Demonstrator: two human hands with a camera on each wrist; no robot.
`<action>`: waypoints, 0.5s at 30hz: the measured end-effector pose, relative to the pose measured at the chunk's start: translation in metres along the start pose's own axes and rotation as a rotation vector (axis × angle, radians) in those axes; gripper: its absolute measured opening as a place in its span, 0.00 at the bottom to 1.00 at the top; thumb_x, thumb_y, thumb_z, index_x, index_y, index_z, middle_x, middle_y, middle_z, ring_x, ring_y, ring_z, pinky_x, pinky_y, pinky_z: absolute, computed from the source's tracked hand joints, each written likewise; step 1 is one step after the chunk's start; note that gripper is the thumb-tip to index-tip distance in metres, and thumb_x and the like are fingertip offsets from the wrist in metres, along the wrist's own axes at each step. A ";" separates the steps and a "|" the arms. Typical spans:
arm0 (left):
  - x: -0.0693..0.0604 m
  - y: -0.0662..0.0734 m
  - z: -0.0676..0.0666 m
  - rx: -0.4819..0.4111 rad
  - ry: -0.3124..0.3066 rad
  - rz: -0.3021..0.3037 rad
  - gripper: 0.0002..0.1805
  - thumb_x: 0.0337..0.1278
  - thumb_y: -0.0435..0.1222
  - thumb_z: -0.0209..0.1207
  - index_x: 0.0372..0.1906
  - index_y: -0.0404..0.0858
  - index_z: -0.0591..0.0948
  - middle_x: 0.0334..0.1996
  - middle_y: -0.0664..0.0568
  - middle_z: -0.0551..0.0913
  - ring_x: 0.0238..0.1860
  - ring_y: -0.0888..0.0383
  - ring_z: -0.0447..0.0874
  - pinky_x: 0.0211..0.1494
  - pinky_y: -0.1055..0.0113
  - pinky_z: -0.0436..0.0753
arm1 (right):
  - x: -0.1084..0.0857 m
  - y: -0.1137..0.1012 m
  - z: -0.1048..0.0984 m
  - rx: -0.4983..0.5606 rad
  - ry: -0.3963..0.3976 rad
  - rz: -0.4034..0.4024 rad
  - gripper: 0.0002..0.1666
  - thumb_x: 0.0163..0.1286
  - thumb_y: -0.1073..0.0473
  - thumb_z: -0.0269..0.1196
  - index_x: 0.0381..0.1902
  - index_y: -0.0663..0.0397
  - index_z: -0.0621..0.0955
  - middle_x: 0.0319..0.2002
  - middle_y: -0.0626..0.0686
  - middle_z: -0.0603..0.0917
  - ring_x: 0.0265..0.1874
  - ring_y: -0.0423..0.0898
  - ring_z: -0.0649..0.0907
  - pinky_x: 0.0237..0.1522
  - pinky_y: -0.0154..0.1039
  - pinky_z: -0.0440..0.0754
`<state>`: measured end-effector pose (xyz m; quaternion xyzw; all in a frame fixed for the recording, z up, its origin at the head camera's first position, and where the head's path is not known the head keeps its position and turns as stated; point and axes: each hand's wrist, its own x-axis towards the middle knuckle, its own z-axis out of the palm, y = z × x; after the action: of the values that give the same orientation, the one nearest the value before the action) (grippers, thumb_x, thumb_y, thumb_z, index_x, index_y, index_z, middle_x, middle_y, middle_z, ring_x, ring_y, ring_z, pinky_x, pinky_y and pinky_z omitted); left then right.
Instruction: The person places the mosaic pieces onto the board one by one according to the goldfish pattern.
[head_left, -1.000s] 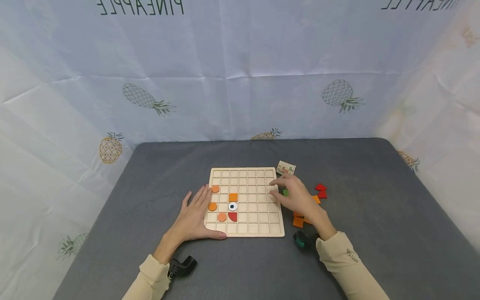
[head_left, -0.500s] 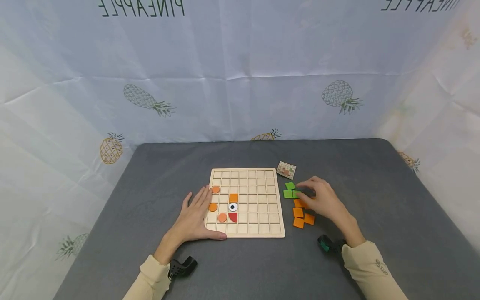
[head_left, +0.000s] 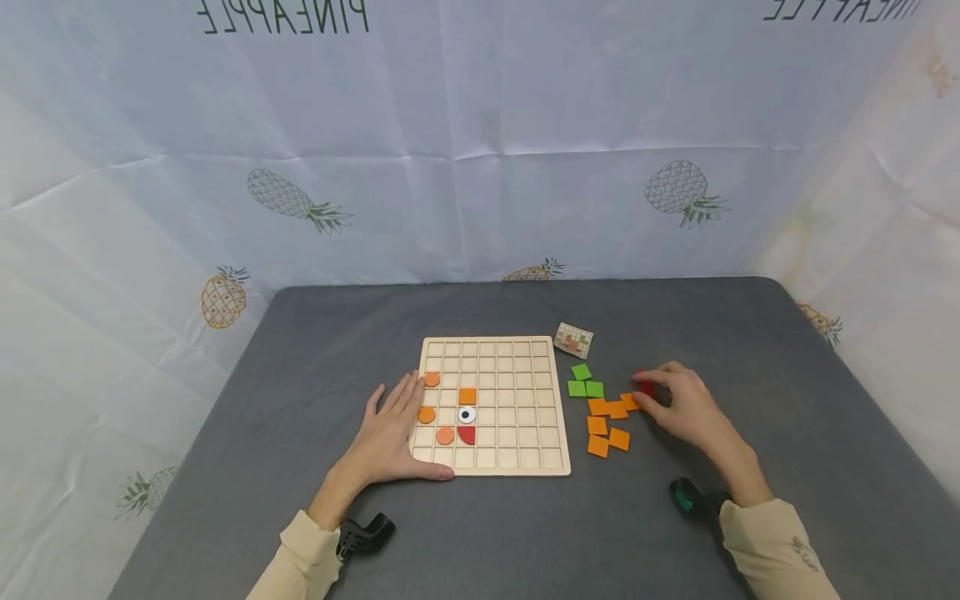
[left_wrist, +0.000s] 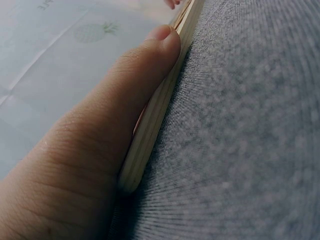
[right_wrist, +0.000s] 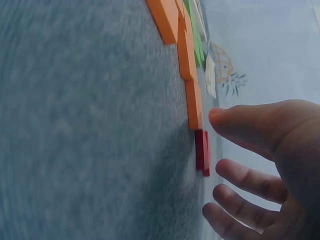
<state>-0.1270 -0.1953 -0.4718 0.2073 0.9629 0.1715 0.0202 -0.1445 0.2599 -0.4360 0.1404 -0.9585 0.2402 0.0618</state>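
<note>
My left hand point(head_left: 386, 437) rests on the left edge and lower left corner of a wooden grid board point(head_left: 517, 417), fingers spread. Its thumb point(left_wrist: 150, 55) lies along the board's edge in the left wrist view. On the board sit three orange discs point(head_left: 427, 414), an orange square point(head_left: 467, 397), a white eye piece point(head_left: 467, 415) and a red quarter-round piece point(head_left: 467, 435). Over on the right, my right hand point(head_left: 686, 408) hovers by red pieces point(right_wrist: 201, 152), which it partly hides in the head view. Its thumb and fingers stand apart with nothing between them.
Three green squares point(head_left: 594, 389) lie just right of the board, with several orange squares point(head_left: 597, 425) below them. A small pattern card point(head_left: 573, 341) lies by the board's upper right corner. The dark table point(head_left: 360, 333) ends at a pineapple-print cloth point(head_left: 465, 208).
From the board's right side, my right hand has moved right, past the green and orange squares, to the red pieces. My left hand has stayed on the board.
</note>
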 end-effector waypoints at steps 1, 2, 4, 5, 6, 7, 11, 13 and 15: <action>0.000 0.000 0.000 -0.001 -0.001 -0.001 0.80 0.30 0.81 0.62 0.83 0.35 0.47 0.84 0.43 0.44 0.85 0.44 0.45 0.80 0.34 0.44 | -0.001 0.002 0.000 -0.002 -0.004 0.003 0.16 0.66 0.62 0.71 0.50 0.62 0.88 0.43 0.63 0.84 0.40 0.56 0.81 0.43 0.55 0.82; 0.000 0.000 0.000 -0.002 -0.001 -0.002 0.80 0.30 0.80 0.62 0.83 0.35 0.47 0.84 0.43 0.44 0.85 0.44 0.45 0.80 0.34 0.44 | -0.002 0.003 -0.001 -0.002 -0.009 0.006 0.16 0.65 0.62 0.71 0.50 0.63 0.88 0.43 0.63 0.84 0.40 0.56 0.81 0.44 0.56 0.82; 0.000 0.000 0.000 -0.004 0.000 -0.003 0.80 0.30 0.80 0.62 0.83 0.35 0.47 0.84 0.43 0.44 0.85 0.44 0.45 0.80 0.34 0.44 | -0.003 0.004 -0.001 -0.005 -0.024 0.015 0.16 0.65 0.63 0.70 0.50 0.63 0.87 0.43 0.64 0.83 0.41 0.57 0.81 0.45 0.59 0.82; 0.000 0.000 0.000 -0.005 0.000 -0.003 0.80 0.30 0.80 0.62 0.83 0.35 0.47 0.84 0.43 0.44 0.85 0.44 0.45 0.80 0.34 0.44 | -0.003 0.005 -0.002 -0.004 -0.031 0.019 0.16 0.65 0.63 0.70 0.50 0.63 0.87 0.43 0.64 0.83 0.41 0.58 0.81 0.46 0.59 0.82; -0.001 0.000 0.001 -0.006 0.000 -0.003 0.80 0.30 0.80 0.62 0.83 0.35 0.47 0.84 0.43 0.45 0.85 0.44 0.45 0.80 0.34 0.44 | -0.004 0.005 -0.002 -0.005 -0.038 0.024 0.16 0.65 0.63 0.70 0.50 0.63 0.87 0.43 0.64 0.83 0.41 0.58 0.81 0.46 0.59 0.82; -0.001 0.000 0.001 -0.007 0.000 -0.004 0.80 0.30 0.80 0.63 0.83 0.35 0.47 0.84 0.43 0.44 0.85 0.44 0.45 0.80 0.34 0.44 | -0.004 0.005 -0.003 -0.006 -0.046 0.029 0.16 0.65 0.63 0.70 0.50 0.63 0.87 0.43 0.63 0.83 0.41 0.57 0.80 0.45 0.59 0.81; -0.001 0.000 0.001 -0.007 -0.003 -0.004 0.80 0.30 0.80 0.63 0.83 0.34 0.47 0.84 0.43 0.44 0.85 0.44 0.45 0.80 0.34 0.44 | -0.004 0.007 -0.004 -0.013 -0.072 0.038 0.18 0.66 0.62 0.70 0.52 0.64 0.86 0.43 0.64 0.82 0.41 0.57 0.80 0.44 0.57 0.80; -0.001 0.000 0.001 -0.006 -0.002 -0.004 0.80 0.30 0.80 0.63 0.83 0.34 0.47 0.84 0.43 0.45 0.85 0.44 0.45 0.80 0.34 0.44 | -0.004 0.008 -0.004 -0.018 -0.081 0.045 0.18 0.66 0.62 0.70 0.53 0.64 0.86 0.43 0.64 0.81 0.41 0.58 0.80 0.42 0.57 0.80; -0.001 0.000 0.001 -0.002 0.000 -0.003 0.80 0.30 0.80 0.62 0.83 0.34 0.47 0.84 0.42 0.45 0.85 0.44 0.46 0.80 0.34 0.45 | -0.004 0.008 -0.004 -0.020 -0.084 0.049 0.19 0.66 0.62 0.70 0.53 0.64 0.86 0.43 0.65 0.81 0.41 0.58 0.80 0.42 0.57 0.80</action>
<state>-0.1264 -0.1953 -0.4725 0.2056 0.9631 0.1725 0.0208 -0.1426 0.2695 -0.4370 0.1262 -0.9658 0.2260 0.0168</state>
